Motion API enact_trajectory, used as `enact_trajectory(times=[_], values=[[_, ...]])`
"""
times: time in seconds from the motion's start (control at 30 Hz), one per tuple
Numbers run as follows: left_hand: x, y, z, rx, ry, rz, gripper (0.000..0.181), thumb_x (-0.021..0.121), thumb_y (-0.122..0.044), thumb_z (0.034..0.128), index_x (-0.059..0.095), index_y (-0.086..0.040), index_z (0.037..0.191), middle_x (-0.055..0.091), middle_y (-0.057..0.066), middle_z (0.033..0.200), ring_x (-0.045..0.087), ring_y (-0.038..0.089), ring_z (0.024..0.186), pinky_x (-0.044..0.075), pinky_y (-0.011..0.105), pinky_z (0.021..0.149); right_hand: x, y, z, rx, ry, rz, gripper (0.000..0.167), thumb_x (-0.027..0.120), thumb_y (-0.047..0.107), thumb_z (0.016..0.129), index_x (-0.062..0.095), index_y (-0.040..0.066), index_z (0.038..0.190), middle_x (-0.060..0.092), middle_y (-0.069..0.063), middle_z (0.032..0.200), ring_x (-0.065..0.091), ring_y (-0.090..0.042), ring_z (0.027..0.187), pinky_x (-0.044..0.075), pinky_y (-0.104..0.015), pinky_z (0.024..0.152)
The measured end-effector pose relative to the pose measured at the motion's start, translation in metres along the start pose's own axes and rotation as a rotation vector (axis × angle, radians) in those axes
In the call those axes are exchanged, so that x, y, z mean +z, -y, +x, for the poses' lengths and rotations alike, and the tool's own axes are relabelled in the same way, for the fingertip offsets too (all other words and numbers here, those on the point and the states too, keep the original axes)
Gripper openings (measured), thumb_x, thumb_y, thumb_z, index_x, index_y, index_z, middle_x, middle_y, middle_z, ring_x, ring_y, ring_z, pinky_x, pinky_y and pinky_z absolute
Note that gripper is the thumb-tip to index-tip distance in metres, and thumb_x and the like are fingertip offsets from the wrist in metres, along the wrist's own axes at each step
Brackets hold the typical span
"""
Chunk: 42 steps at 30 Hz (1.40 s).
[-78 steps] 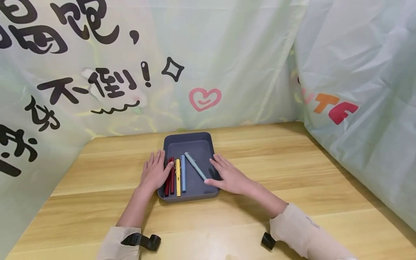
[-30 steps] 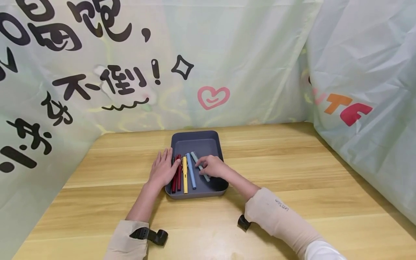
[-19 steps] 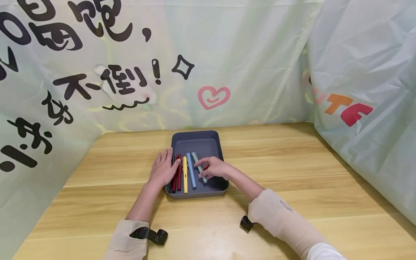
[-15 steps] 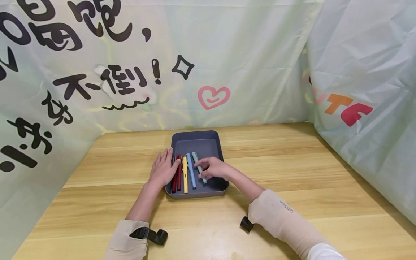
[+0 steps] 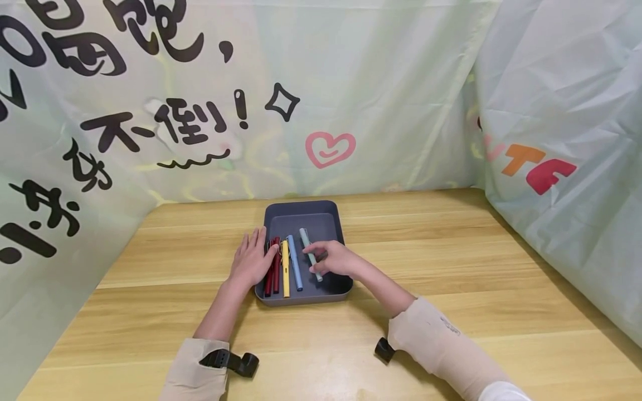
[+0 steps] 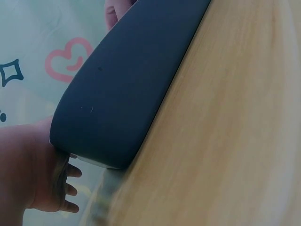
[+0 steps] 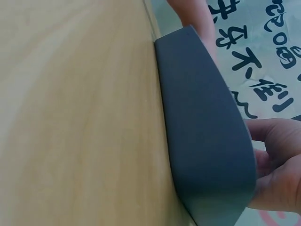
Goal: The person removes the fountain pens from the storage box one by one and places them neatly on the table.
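A dark grey tray (image 5: 326, 223) lies on the table with several pens side by side in it. My right hand (image 5: 337, 259) is inside the tray and pinches a pale grey-green pen (image 5: 304, 238) between thumb and fingers, the pen slanting slightly. Left of it lie a blue pen (image 5: 296, 266), a yellow pen (image 5: 286, 278) and two dark red pens (image 5: 276, 275). My left hand (image 5: 248, 263) rests on the left rim, fingers straight, thumb over the red pens. In both wrist views the tray wall (image 6: 122, 89) hides the pens and partly covers the hands.
The wooden table (image 5: 426, 239) surrounds the tray. A printed cloth (image 5: 391, 111) hangs behind it, and another cloth (image 5: 567, 223) on the right side. Each wrist carries a small black camera (image 5: 246, 365).
My right hand came in from the tray's right rim and took the grey-green pen, turning it straighter. Lately it shifted the pen slightly right and away from the blue one. My left hand stayed.
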<state>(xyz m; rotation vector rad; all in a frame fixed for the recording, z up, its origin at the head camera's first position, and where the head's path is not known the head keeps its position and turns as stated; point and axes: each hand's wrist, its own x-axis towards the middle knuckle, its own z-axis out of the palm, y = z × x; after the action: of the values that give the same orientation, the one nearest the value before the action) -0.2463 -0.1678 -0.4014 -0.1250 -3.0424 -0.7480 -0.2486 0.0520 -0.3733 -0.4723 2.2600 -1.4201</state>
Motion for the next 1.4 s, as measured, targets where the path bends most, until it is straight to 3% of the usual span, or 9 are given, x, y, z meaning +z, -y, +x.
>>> enact_trajectory(times=[0.23,1.07,1.4], values=[[-0.001,0.0,0.0,0.012,-0.001,0.006,0.065,0.032,-0.04,0.0984,0.011,-0.004,0.147,0.011,0.023,0.149,0.004,0.043,0.134,0.009,0.055,0.105,-0.007,-0.001,-0.008,-0.035,-0.008,0.01,0.044,0.065,-0.006,0.08,0.055,-0.002,0.123,0.048,-0.019,0.109,0.06,-0.018,0.076,0.053,-0.033,0.068],[-0.001,0.0,0.0,0.001,0.011,-0.003,0.064,0.031,-0.04,0.0986,0.009,-0.005,0.148,0.01,0.022,0.149,0.003,0.043,0.134,0.008,0.055,0.106,-0.038,0.002,-0.035,-0.058,-0.066,-0.013,0.046,0.063,-0.003,0.082,0.052,0.0,0.126,0.046,-0.017,0.11,0.06,-0.02,0.082,0.051,-0.032,0.073],[0.001,0.001,0.0,0.001,0.009,-0.004,0.065,0.031,-0.04,0.0986,0.008,-0.006,0.148,0.01,0.021,0.149,0.002,0.043,0.134,0.007,0.055,0.106,-0.054,-0.003,-0.044,-0.071,-0.111,-0.035,0.047,0.063,-0.001,0.082,0.052,-0.001,0.127,0.051,-0.018,0.11,0.06,-0.022,0.084,0.048,-0.046,0.08]])
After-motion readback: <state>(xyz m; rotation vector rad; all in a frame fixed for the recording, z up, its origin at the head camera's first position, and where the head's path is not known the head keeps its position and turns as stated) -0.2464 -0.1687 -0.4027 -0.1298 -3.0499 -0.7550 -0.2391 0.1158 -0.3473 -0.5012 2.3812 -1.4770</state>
